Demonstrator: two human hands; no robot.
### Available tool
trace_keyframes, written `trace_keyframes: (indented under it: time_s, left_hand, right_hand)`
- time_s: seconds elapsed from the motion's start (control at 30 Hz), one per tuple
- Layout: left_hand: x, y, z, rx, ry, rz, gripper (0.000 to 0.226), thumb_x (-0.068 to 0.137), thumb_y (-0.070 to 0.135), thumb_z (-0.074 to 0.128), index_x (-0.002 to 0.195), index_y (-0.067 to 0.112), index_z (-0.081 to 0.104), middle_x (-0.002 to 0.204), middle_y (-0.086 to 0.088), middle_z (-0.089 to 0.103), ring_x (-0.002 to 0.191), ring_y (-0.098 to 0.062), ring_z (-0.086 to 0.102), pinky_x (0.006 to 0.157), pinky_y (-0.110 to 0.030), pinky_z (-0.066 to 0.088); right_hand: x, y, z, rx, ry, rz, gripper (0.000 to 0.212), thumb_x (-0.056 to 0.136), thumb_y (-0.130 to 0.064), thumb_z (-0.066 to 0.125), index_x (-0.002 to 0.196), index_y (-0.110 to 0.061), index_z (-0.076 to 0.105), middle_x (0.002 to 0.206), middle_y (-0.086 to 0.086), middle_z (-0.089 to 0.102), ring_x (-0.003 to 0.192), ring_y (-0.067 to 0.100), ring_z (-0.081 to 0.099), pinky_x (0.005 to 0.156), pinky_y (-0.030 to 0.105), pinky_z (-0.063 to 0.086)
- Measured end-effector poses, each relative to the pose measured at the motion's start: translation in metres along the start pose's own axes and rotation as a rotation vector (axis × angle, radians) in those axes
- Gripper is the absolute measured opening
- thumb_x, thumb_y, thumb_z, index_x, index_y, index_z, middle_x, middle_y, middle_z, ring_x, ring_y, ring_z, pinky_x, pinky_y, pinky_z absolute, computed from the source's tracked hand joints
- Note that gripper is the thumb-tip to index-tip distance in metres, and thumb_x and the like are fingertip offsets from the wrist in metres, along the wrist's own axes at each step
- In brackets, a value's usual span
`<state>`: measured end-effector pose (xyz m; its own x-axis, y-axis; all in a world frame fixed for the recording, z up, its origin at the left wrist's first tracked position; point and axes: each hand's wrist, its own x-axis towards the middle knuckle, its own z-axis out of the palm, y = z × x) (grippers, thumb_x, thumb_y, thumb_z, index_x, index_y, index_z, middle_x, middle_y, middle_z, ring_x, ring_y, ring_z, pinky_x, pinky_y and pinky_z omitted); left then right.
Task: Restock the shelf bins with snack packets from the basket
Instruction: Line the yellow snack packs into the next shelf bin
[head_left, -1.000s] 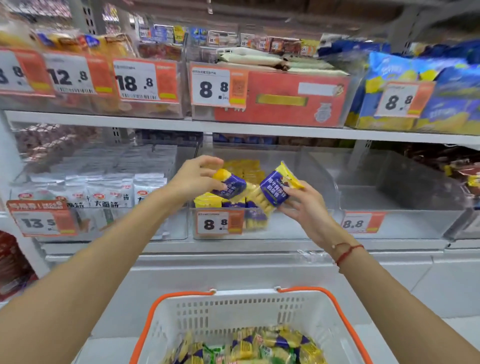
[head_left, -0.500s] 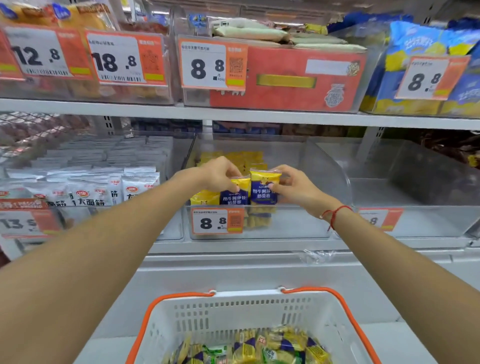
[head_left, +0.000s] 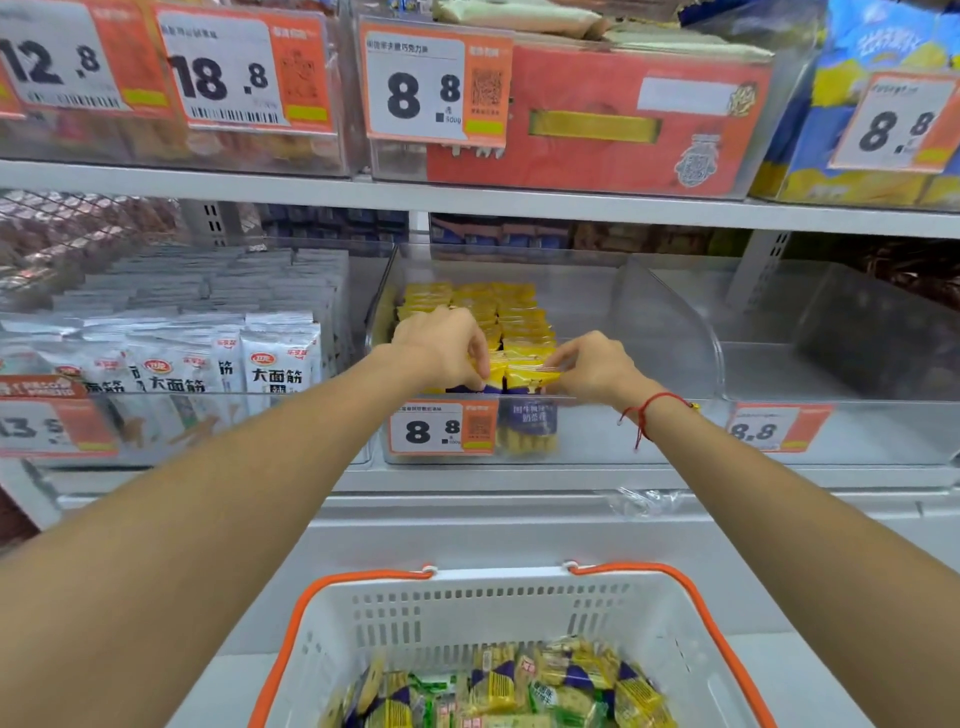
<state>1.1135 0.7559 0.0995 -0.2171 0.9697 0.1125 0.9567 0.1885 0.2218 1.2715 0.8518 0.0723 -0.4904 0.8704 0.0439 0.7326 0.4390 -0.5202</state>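
A clear plastic shelf bin (head_left: 670, 332) on the middle shelf holds rows of yellow and purple snack packets (head_left: 511, 309). My left hand (head_left: 441, 345) pinches the top of one packet (head_left: 493, 371) standing at the bin's front. Beside it, my right hand (head_left: 597, 366) pinches the top of another packet (head_left: 530, 376). Both packets stand upright behind the bin's front wall. Below, a white basket (head_left: 498, 608) with orange handles holds several more packets (head_left: 498, 691).
A bin of silver packets (head_left: 275, 364) stands to the left. An empty clear bin (head_left: 841, 364) stands to the right. Price tags (head_left: 441, 428) hang on the bin fronts. The upper shelf (head_left: 467, 200) carries a red box (head_left: 597, 124) and blue bags (head_left: 878, 104).
Both hands have carried their packets from above the bin's front down into it and stood them upright side by side. The camera has come closer to the shelf.
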Motion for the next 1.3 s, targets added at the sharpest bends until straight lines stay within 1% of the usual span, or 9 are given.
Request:
trace_keyframes:
  time_s: [0.2, 0.33, 0.47, 0.63, 0.8, 1.03, 1.17, 1.23, 1.3]
  left_hand:
    - [0.0, 0.003, -0.005, 0.081, -0.077, 0.026, 0.014, 0.09, 0.025, 0.061, 0.083, 0.034, 0.068, 0.124, 0.007, 0.063, 0.109, -0.018, 0.057, 0.071, -0.03, 0.04]
    - [-0.006, 0.005, -0.009, 0.029, -0.133, 0.006, 0.022, 0.093, 0.019, 0.053, 0.096, 0.031, 0.072, 0.13, 0.005, 0.059, 0.104, -0.018, 0.056, 0.071, -0.029, 0.041]
    - [-0.025, 0.007, -0.015, -0.033, -0.046, -0.016, 0.028, 0.09, 0.016, 0.052, 0.108, 0.031, 0.068, 0.131, 0.007, 0.059, 0.11, -0.019, 0.057, 0.084, -0.033, 0.048]
    - [-0.063, 0.016, -0.019, -0.168, 0.174, -0.028, 0.024, 0.091, 0.022, 0.055, 0.11, 0.031, 0.067, 0.113, 0.011, 0.066, 0.099, -0.013, 0.061, 0.074, -0.027, 0.042]
    - [-0.114, 0.023, 0.008, -0.346, 0.214, -0.122, 0.014, 0.088, 0.028, 0.057, 0.093, 0.034, 0.068, 0.091, 0.018, 0.065, 0.089, -0.012, 0.062, 0.074, -0.028, 0.047]
    - [-0.172, -0.004, 0.1, -0.429, -0.141, -0.248, 0.013, 0.09, 0.026, 0.058, 0.09, 0.037, 0.063, 0.101, 0.015, 0.067, 0.092, -0.012, 0.064, 0.08, -0.03, 0.052]
    - [-0.188, -0.016, 0.148, -0.453, -0.361, -0.28, 0.017, 0.091, 0.02, 0.057, 0.102, 0.027, 0.067, 0.126, 0.004, 0.061, 0.112, -0.015, 0.058, 0.097, -0.035, 0.046]
    - [-0.2, -0.02, 0.173, -0.456, -0.416, -0.321, 0.023, 0.093, 0.018, 0.053, 0.11, 0.022, 0.067, 0.124, 0.006, 0.06, 0.113, -0.015, 0.057, 0.098, -0.033, 0.044]
    - [-0.211, -0.025, 0.199, -0.496, -0.455, -0.381, 0.023, 0.094, 0.017, 0.05, 0.108, 0.02, 0.068, 0.112, 0.006, 0.06, 0.107, -0.017, 0.057, 0.095, -0.031, 0.044]
  right_hand:
    - [-0.006, -0.008, -0.002, 0.051, -0.088, 0.024, 0.015, 0.082, -0.016, 0.072, 0.094, -0.01, 0.066, 0.103, 0.013, 0.068, 0.092, 0.029, 0.068, 0.087, 0.041, 0.055]
    - [-0.015, -0.007, -0.004, 0.0, -0.034, 0.015, 0.031, 0.082, -0.02, 0.071, 0.11, -0.01, 0.062, 0.108, 0.011, 0.065, 0.093, 0.028, 0.065, 0.087, 0.04, 0.054]
    - [-0.035, -0.007, -0.009, 0.012, 0.17, -0.061, 0.03, 0.083, -0.024, 0.068, 0.112, -0.018, 0.062, 0.103, 0.0, 0.064, 0.099, 0.022, 0.06, 0.085, 0.035, 0.05]
    - [-0.077, -0.01, -0.005, 0.174, 0.356, -0.161, 0.008, 0.082, -0.028, 0.069, 0.09, -0.028, 0.067, 0.082, -0.007, 0.066, 0.079, 0.013, 0.06, 0.067, 0.025, 0.046]
    - [-0.122, 0.003, 0.023, 0.256, 0.145, -0.113, 0.014, 0.082, -0.019, 0.067, 0.074, -0.032, 0.066, 0.069, -0.005, 0.065, 0.069, 0.016, 0.065, 0.069, 0.033, 0.053]
    - [-0.175, 0.048, 0.086, 0.208, -0.331, 0.019, 0.008, 0.086, -0.009, 0.063, 0.084, -0.016, 0.067, 0.085, 0.009, 0.069, 0.062, 0.011, 0.059, 0.071, 0.034, 0.056]
    - [-0.201, 0.08, 0.126, 0.119, -0.459, 0.124, 0.013, 0.087, -0.008, 0.06, 0.093, -0.011, 0.071, 0.079, -0.008, 0.06, 0.062, 0.005, 0.055, 0.065, 0.023, 0.051]
    - [-0.215, 0.098, 0.148, 0.071, -0.511, 0.159, 0.014, 0.087, -0.009, 0.058, 0.09, -0.017, 0.069, 0.083, -0.006, 0.061, 0.072, 0.009, 0.06, 0.07, 0.024, 0.049]
    - [-0.227, 0.112, 0.168, 0.023, -0.553, 0.184, 0.015, 0.09, -0.01, 0.055, 0.093, -0.02, 0.065, 0.087, -0.01, 0.056, 0.07, 0.006, 0.056, 0.062, 0.02, 0.044]
